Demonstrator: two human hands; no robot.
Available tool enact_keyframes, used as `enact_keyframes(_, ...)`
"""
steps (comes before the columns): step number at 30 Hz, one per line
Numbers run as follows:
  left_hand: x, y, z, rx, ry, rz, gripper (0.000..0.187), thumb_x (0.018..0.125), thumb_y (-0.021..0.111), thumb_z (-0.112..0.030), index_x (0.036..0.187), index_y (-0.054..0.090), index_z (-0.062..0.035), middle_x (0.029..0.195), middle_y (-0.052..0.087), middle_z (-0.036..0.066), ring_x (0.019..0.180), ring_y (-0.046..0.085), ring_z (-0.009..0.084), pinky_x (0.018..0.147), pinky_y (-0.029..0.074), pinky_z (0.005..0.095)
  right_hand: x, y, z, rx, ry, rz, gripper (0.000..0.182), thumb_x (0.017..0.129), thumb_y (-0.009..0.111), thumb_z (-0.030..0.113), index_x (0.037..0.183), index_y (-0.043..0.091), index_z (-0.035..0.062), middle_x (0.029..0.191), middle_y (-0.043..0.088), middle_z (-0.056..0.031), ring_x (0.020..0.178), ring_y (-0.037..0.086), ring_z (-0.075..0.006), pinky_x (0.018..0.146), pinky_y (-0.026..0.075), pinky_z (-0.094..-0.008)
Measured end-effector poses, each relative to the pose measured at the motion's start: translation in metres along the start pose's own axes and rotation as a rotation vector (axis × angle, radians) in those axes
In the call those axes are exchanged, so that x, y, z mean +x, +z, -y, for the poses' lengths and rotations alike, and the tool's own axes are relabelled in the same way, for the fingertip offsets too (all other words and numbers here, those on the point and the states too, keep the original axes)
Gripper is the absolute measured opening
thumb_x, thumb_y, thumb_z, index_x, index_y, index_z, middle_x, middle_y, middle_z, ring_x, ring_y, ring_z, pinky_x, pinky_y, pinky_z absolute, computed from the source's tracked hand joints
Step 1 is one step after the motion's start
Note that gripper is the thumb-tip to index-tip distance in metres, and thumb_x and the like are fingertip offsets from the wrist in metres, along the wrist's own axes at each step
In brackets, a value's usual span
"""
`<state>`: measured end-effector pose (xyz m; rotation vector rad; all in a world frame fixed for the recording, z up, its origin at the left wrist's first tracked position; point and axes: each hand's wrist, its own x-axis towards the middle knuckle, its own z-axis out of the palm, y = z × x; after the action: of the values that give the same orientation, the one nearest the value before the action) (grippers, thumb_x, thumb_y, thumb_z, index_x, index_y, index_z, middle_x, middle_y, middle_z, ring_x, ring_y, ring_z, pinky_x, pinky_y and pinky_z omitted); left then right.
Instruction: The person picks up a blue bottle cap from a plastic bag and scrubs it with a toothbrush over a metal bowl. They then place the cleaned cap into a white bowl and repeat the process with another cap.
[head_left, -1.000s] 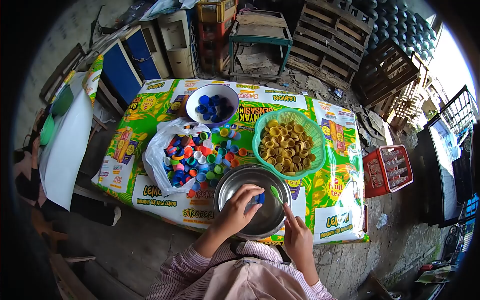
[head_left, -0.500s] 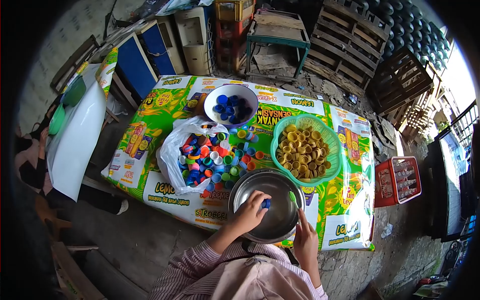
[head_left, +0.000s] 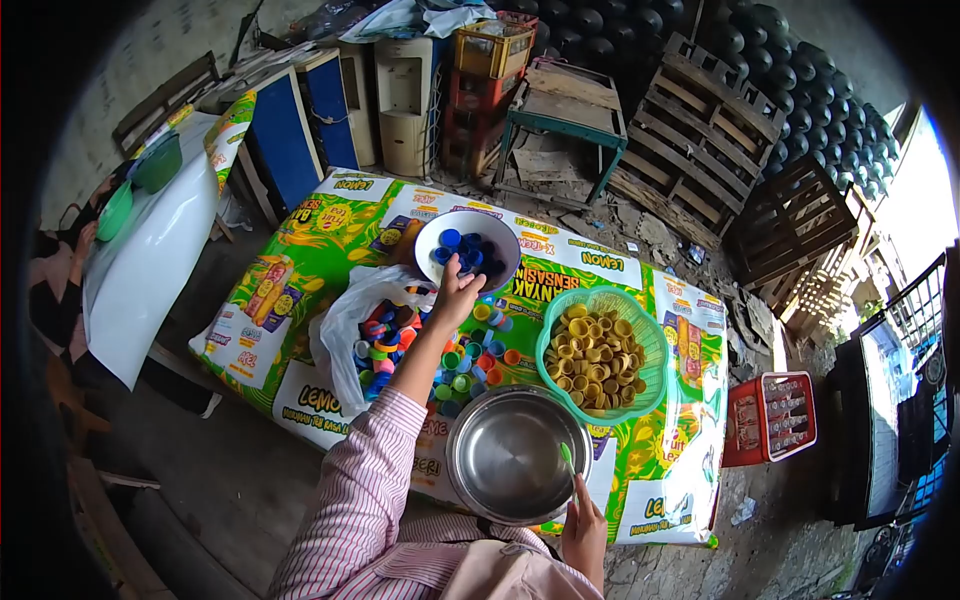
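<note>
My left hand (head_left: 458, 292) reaches over the near side of a white bowl (head_left: 427, 236) with blue caps (head_left: 470, 251) inside. Its fingers are closed together; what they hold, if anything, is hidden. At the rim of an empty steel bowl (head_left: 505, 460), my right hand (head_left: 583, 530) grips a thin tool with a green tip (head_left: 567, 455), which points into the bowl. Mixed coloured caps (head_left: 470, 365) lie beside and inside a white plastic bag (head_left: 345, 335). To the right, a green basket (head_left: 655, 365) holds yellow caps (head_left: 597, 360).
A bright printed sheet covers the table (head_left: 300, 235). A red crate (head_left: 770, 420) stands on the floor at right. Behind are a green-framed small table (head_left: 570, 95), wooden pallets (head_left: 690, 140) and stacked crates (head_left: 490, 60). Part of another person (head_left: 60, 290) shows at far left.
My left hand has moved from above the steel bowl, where it held a blue cap, up to the white bowl. My right hand still grips the tool. The view has shifted slightly.
</note>
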<state>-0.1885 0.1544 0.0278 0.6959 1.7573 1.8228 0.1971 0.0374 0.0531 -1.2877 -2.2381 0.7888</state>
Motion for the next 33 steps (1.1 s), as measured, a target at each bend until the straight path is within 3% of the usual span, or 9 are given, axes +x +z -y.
enact_keyframes(1,-0.019,-0.014,-0.008,-0.017,0.008,0.07,0.06,0.087,0.058,-0.014,0.138,0.026,-0.0087,0.137,0.034,0.014,0.108,0.052,0.0213,0.08,0.046,0.0297,-0.001,0.0,0.0,-0.001,0.003,0.013,0.043,0.086,0.051,0.006,0.129,0.047,0.0126,0.089,0.061,-0.0217,0.069,0.061,-0.0378,0.058,0.046,-0.0429)
enact_keyframes(3,-0.047,-0.056,-0.006,0.278,0.228,0.133,0.032,0.086,0.056,-0.007,0.117,0.05,-0.0057,0.113,0.055,0.005,0.088,0.055,0.0114,0.071,0.046,0.0263,0.001,-0.002,0.002,0.055,0.014,0.044,0.043,0.086,0.05,0.005,0.129,0.048,0.0121,0.089,0.061,-0.0232,0.07,0.061,-0.0382,0.059,0.046,-0.0433)
enact_keyframes(5,-0.088,-0.092,-0.025,0.536,0.384,0.027,0.018,0.082,0.057,-0.003,0.099,0.057,-0.0037,0.093,0.058,0.009,0.083,0.058,0.0206,0.072,0.047,0.0301,0.002,-0.005,0.005,0.017,0.009,0.085,0.043,0.086,0.05,0.005,0.128,0.047,0.0116,0.088,0.06,-0.0237,0.069,0.06,-0.0385,0.059,0.046,-0.0433)
enact_keyframes(7,-0.118,-0.123,-0.024,0.779,0.466,-0.028,0.014,0.077,0.059,-0.003,0.091,0.056,-0.0045,0.085,0.054,0.01,0.082,0.056,0.0291,0.073,0.046,0.0354,0.004,-0.006,0.005,0.028,0.019,0.105,0.043,0.086,0.05,0.006,0.129,0.047,0.0113,0.085,0.06,-0.0231,0.066,0.059,-0.0384,0.059,0.046,-0.0433)
enact_keyframes(12,-0.158,-0.144,0.006,1.014,0.272,-0.152,0.016,0.073,0.066,-0.011,0.084,0.055,-0.0069,0.083,0.054,0.007,0.081,0.056,0.0277,0.07,0.046,0.0385,0.008,-0.002,0.001,0.042,-0.029,0.123,0.043,0.086,0.05,0.006,0.129,0.047,0.0111,0.083,0.059,-0.0232,0.064,0.058,-0.0385,0.059,0.046,-0.0432)
enact_keyframes(15,-0.166,-0.135,0.02,1.171,0.312,-0.224,0.032,0.07,0.072,-0.019,0.094,0.053,-0.0097,0.088,0.054,0.007,0.083,0.056,0.0287,0.069,0.046,0.041,0.009,-0.003,0.002,0.049,-0.039,0.14,0.043,0.087,0.05,0.006,0.129,0.047,0.0103,0.08,0.059,-0.0234,0.064,0.058,-0.0387,0.06,0.046,-0.0427)
enact_keyframes(19,-0.166,-0.136,0.035,1.168,0.24,-0.272,0.035,0.069,0.073,-0.02,0.096,0.052,-0.0101,0.095,0.056,0.008,0.089,0.055,0.0296,0.074,0.045,0.0406,0.01,-0.004,0.003,0.052,-0.055,0.157,0.042,0.087,0.049,0.006,0.129,0.047,0.0095,0.077,0.059,-0.0232,0.063,0.058,-0.0387,0.061,0.046,-0.0425)
enact_keyframes(26,-0.176,-0.134,0.023,0.939,0.378,-0.293,0.043,0.075,0.067,-0.009,0.115,0.049,-0.0043,0.105,0.06,0.013,0.096,0.056,0.0318,0.082,0.044,0.0394,0.008,-0.005,-0.001,0.04,-0.059,0.157,0.043,0.087,0.05,0.006,0.13,0.046,0.0111,0.079,0.06,-0.0214,0.059,0.058,-0.0356,0.055,0.044,-0.0421)
enact_keyframes(33,-0.198,-0.073,-0.03,0.578,0.448,0.002,0.034,0.076,0.066,-0.006,0.108,0.056,-0.0013,0.106,0.061,0.013,0.096,0.06,0.0281,0.081,0.048,0.0329,0.007,-0.005,-0.013,0.05,-0.081,0.098,0.046,0.087,0.051,0.006,0.131,0.045,0.0151,0.081,0.059,-0.0205,0.059,0.057,-0.0351,0.054,0.044,-0.0417)
